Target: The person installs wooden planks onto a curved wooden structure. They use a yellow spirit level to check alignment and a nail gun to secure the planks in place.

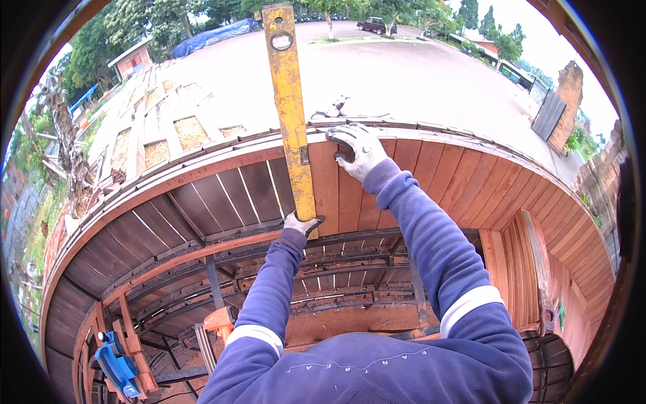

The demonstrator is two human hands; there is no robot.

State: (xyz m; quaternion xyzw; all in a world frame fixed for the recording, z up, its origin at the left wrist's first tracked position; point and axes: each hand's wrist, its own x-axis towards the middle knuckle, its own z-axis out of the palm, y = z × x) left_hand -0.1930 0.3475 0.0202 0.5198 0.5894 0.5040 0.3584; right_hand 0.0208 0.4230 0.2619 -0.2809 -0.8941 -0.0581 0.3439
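Note:
A long yellow spirit level (289, 114) with worn paint lies across the wooden wall's top edge, pointing away from me. A round vial sits near its far end. My left hand (303, 223), in a grey-and-dark work glove, is closed around the level's near end. To the right of the level, my right hand (360, 149), gloved white with a dark palm, is at the wall's top edge. Its thumb and fingers are curved and apart, with no object visible between them. Reddish new planks (397, 165) lie under and beside it; darker weathered boards (215, 198) run to the left.
Dark curved metal ribs (336, 252) cross below my arms. A blue power tool (118, 363) is at lower left, near an orange object (219, 322). Stacked boards (519, 273) stand at right. Beyond the wall are a motorbike (334, 106) and paved ground.

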